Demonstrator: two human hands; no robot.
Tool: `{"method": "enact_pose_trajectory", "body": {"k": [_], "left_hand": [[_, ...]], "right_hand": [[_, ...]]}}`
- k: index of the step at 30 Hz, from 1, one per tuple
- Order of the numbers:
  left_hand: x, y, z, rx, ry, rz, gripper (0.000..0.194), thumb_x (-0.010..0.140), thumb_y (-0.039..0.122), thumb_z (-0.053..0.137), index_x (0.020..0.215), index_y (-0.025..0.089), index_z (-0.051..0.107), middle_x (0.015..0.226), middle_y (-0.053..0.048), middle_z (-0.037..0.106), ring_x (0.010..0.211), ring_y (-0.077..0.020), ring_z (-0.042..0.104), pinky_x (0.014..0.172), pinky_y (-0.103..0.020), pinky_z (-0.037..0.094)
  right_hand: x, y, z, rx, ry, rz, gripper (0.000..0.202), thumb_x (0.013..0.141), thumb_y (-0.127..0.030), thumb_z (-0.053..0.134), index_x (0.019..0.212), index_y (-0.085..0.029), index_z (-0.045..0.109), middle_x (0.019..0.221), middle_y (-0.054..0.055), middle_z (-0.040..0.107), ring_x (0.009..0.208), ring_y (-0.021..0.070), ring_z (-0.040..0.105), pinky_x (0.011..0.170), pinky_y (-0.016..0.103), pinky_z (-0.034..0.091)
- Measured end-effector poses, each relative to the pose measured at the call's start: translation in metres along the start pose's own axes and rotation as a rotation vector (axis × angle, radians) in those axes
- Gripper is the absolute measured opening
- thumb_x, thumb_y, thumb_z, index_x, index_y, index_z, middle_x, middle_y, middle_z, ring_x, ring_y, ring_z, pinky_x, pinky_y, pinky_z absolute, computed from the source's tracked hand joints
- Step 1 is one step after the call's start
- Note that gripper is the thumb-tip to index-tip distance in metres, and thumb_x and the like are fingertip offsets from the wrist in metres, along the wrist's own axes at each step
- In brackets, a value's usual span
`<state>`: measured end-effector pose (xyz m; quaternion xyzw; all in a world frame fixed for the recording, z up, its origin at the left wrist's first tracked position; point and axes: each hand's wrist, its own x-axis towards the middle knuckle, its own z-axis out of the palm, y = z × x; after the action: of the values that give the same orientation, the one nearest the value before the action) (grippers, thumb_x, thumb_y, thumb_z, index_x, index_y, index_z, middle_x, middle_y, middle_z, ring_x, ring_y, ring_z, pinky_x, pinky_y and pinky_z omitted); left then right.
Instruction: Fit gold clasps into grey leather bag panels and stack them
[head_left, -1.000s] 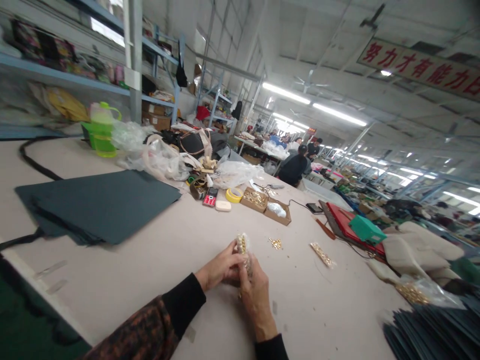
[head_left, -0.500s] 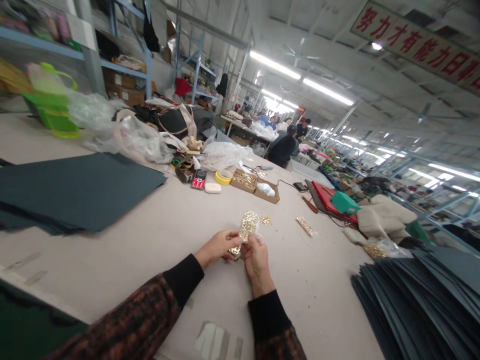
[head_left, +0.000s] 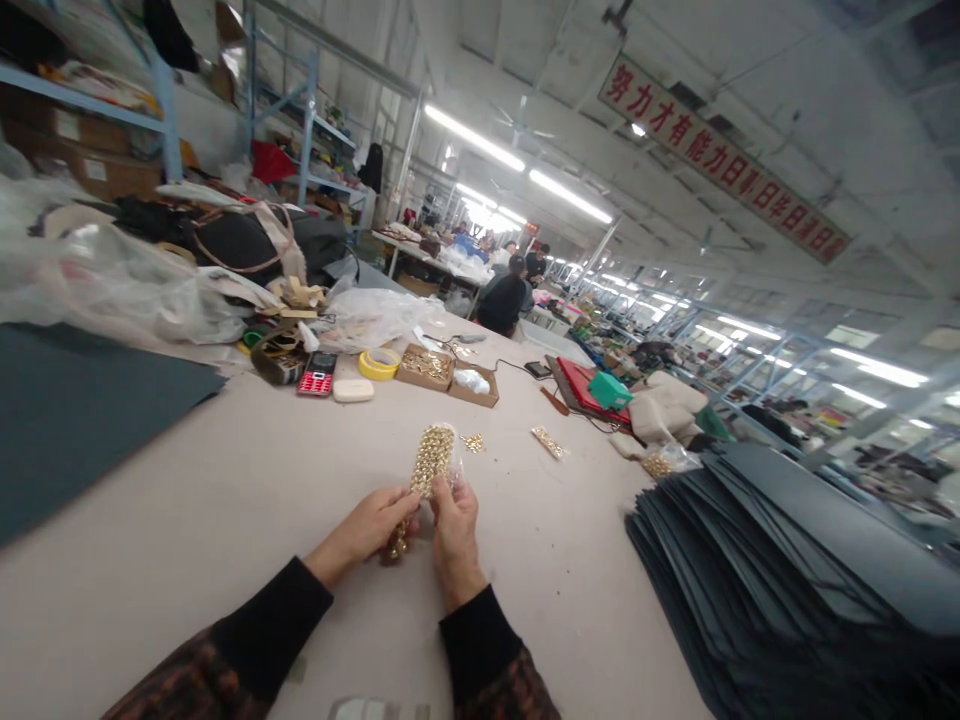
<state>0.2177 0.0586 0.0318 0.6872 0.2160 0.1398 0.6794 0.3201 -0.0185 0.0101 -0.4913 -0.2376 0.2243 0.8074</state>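
Between both hands is a clear plastic bag of small gold metal pieces (head_left: 433, 458), held just over the table. My left hand (head_left: 377, 522) is closed on its lower left side, and some gold pieces show below the fingers. My right hand (head_left: 455, 522) pinches the bag's lower right side with the thumb on top. Loose clear film sticks out near the right fingers. A little pile of gold pieces (head_left: 473, 442) lies on the table just beyond the bag. Farther right lies another narrow packet of small pieces (head_left: 550, 443).
Dark sheets lie at left (head_left: 90, 410), and a tall stack of dark sheets (head_left: 720, 560) stands at right. Along the back are a phone (head_left: 317, 375), a white case (head_left: 353, 391), yellow tape (head_left: 379, 363), a box of gold parts (head_left: 425, 367) and a green box (head_left: 609, 391).
My view has turned right, so the table's things appear farther left. Both hands still hold the bag, and more gold pieces show beneath my left fingers.
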Motion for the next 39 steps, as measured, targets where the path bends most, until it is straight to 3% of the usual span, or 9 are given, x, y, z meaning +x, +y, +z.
{"method": "enact_pose_trajectory", "body": {"k": [6, 11, 18, 26, 34, 39], "left_hand": [[-0.004, 0.004, 0.001, -0.050, -0.007, 0.000, 0.045, 0.075, 0.063, 0.054, 0.078, 0.018, 0.058, 0.066, -0.002, 0.064, 0.052, -0.0132, 0.051, 0.045, -0.024, 0.031], [-0.007, 0.008, 0.003, -0.092, 0.009, 0.012, 0.045, 0.077, 0.063, 0.051, 0.081, 0.018, 0.057, 0.060, 0.001, 0.059, 0.048, -0.0118, 0.047, 0.044, -0.023, 0.031], [-0.012, 0.012, 0.004, -0.159, 0.055, 0.015, 0.043, 0.080, 0.060, 0.050, 0.081, 0.018, 0.057, 0.053, 0.005, 0.048, 0.045, -0.0092, 0.039, 0.042, -0.021, 0.024], [-0.009, 0.009, 0.006, -0.231, 0.066, 0.002, 0.043, 0.073, 0.059, 0.062, 0.076, 0.016, 0.057, 0.045, 0.009, 0.039, 0.040, -0.0077, 0.032, 0.042, -0.022, 0.020], [-0.011, 0.012, 0.004, -0.320, 0.039, -0.016, 0.036, 0.070, 0.051, 0.065, 0.073, 0.016, 0.056, 0.047, 0.010, 0.038, 0.041, -0.0064, 0.029, 0.042, -0.022, 0.019], [-0.014, 0.014, 0.006, -0.322, 0.015, -0.043, 0.046, 0.075, 0.059, 0.061, 0.080, 0.013, 0.061, 0.047, 0.008, 0.041, 0.041, -0.0071, 0.031, 0.042, -0.022, 0.018]], "right_hand": [[-0.001, -0.009, 0.003, 0.210, 0.045, 0.108, 0.027, 0.070, -0.033, 0.079, 0.084, -0.016, 0.063, 0.077, 0.000, 0.068, 0.064, 0.0117, 0.060, 0.061, 0.024, 0.050], [0.000, -0.010, -0.003, 0.250, 0.011, 0.156, 0.028, 0.071, -0.035, 0.079, 0.083, -0.015, 0.063, 0.075, 0.001, 0.068, 0.064, 0.0128, 0.062, 0.062, 0.025, 0.051], [-0.002, -0.015, 0.001, 0.167, 0.053, 0.082, 0.032, 0.070, -0.036, 0.079, 0.088, -0.015, 0.063, 0.081, 0.003, 0.069, 0.069, 0.0135, 0.063, 0.066, 0.027, 0.053], [-0.005, -0.019, 0.003, 0.142, 0.032, 0.045, 0.032, 0.071, -0.031, 0.077, 0.096, -0.015, 0.064, 0.088, 0.003, 0.069, 0.075, 0.0137, 0.064, 0.069, 0.027, 0.053], [-0.005, -0.021, 0.002, 0.178, -0.005, 0.110, 0.035, 0.070, -0.037, 0.078, 0.095, -0.016, 0.063, 0.089, 0.005, 0.070, 0.077, 0.0167, 0.066, 0.073, 0.031, 0.053], [-0.007, -0.018, -0.002, 0.054, 0.014, -0.017, 0.035, 0.075, -0.035, 0.074, 0.103, -0.016, 0.063, 0.095, 0.004, 0.070, 0.082, 0.0166, 0.064, 0.079, 0.033, 0.052]]}}
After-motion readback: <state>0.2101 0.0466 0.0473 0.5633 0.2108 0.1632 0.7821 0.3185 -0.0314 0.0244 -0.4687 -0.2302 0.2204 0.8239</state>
